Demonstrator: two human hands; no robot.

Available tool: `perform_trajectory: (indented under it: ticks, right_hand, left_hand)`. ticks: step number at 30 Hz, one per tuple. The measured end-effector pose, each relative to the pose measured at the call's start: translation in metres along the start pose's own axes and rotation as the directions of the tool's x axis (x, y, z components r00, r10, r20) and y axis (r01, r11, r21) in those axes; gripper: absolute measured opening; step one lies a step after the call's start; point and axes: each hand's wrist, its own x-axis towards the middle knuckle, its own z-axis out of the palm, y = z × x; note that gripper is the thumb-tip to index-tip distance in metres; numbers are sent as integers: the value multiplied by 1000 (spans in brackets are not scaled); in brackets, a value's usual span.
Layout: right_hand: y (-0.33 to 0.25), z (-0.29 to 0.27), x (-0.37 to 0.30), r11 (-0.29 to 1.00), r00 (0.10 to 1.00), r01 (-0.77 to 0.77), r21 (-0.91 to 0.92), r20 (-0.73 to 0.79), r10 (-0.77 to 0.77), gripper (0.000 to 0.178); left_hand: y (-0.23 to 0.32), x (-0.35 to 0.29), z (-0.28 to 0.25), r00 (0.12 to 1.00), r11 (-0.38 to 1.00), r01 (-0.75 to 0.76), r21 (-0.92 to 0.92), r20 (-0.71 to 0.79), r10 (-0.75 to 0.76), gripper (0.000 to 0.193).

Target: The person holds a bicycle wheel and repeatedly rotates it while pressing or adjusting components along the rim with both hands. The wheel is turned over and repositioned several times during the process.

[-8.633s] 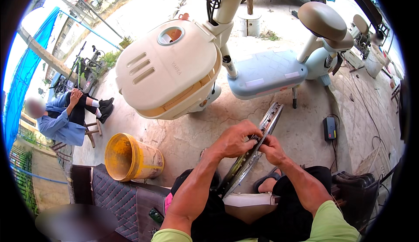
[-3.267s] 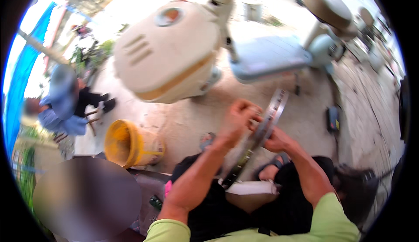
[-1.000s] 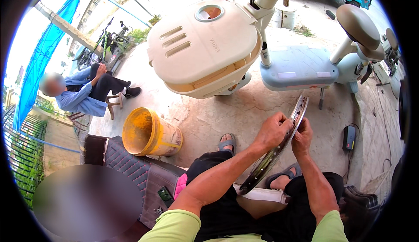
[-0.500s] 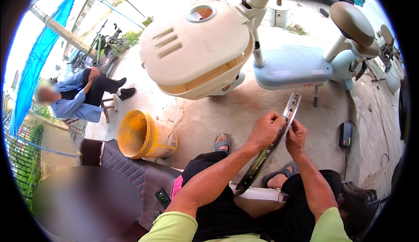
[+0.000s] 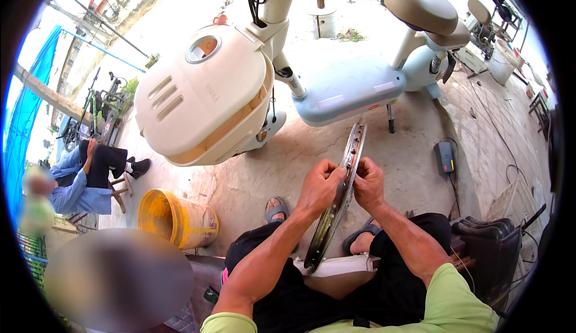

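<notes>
A shiny metal wheel rim [image 5: 329, 228] stands between my knees, seen nearly edge-on. It leans, its top away from me, and small holes run along its band. My left hand [image 5: 321, 184] grips the rim's left side in its upper half, thumb and fingers pressed together. Opposite it, my right hand [image 5: 368, 184] is closed at the right edge, its fingertips against the metal. Whether any small part sits between the fingertips is hidden. The rim's lower end rests near a pale seat edge [image 5: 345, 266] between my legs.
A cream and light-blue electric scooter [image 5: 354, 96] stands ahead. At left are a yellow-stained bucket [image 5: 198, 222] and a seated person [image 5: 75, 174]. A black charger-like box [image 5: 444, 156] with a cable lies on the right, above dark stacked cushions [image 5: 489, 237].
My view has swung to the right, so the scooter, bucket and seated person appear farther left. Both hands stay on the rim, which appears a little more upright.
</notes>
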Motion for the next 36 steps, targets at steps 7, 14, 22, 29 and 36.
perform_trajectory:
  ticks: [7,14,22,29,36]
  right_hand:
    - [-10,1,-11,981,998,32,-193,57,-22,16]
    - [-3,3,-6,987,990,15,-162,140,8,18]
    - [-5,1,-8,970,977,-1,-244,208,54,19]
    - [-9,8,-5,977,976,-40,-208,203,83,24]
    - [-11,8,-5,964,965,-4,-266,251,73,26]
  left_hand:
    - [-3,-7,-11,998,991,-37,126,63,30,24]
    - [33,-17,-9,979,857,-174,485,-6,202,18]
    - [39,-6,-24,954,823,-287,491,224,199,18]
    - [40,-15,-10,933,675,-328,661,114,341,15]
    - [40,-16,-11,953,662,-271,699,98,286,16]
